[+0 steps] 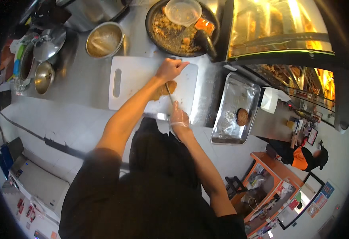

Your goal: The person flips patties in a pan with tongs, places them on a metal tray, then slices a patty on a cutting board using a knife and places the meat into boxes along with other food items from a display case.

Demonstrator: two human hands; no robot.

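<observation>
A white cutting board point(135, 89) with a slot handle lies before me on the steel counter. My right hand point(180, 119), in a clear plastic glove, grips a knife point(169, 93) by its handle. The blade lies across a brown piece of food point(171, 86) on the board, and more brown food point(156, 96) shows left of the blade, partly behind my forearm. My left hand point(169, 70) is bare and hovers over or rests at the board's far side, beyond the blade. Its fingers are curled with the thumb pointing right; whether anything is under them is hidden.
A black pan point(150, 35) with chopped food, a plastic bowl point(183, 12) and a black handle stands beyond the board. Left of it is a steel bowl point(104, 40). To the right, a steel tray point(223, 125) holds a brown patty point(242, 117), below a lit glass cabinet point(279, 27). A person point(302, 156) is farther right.
</observation>
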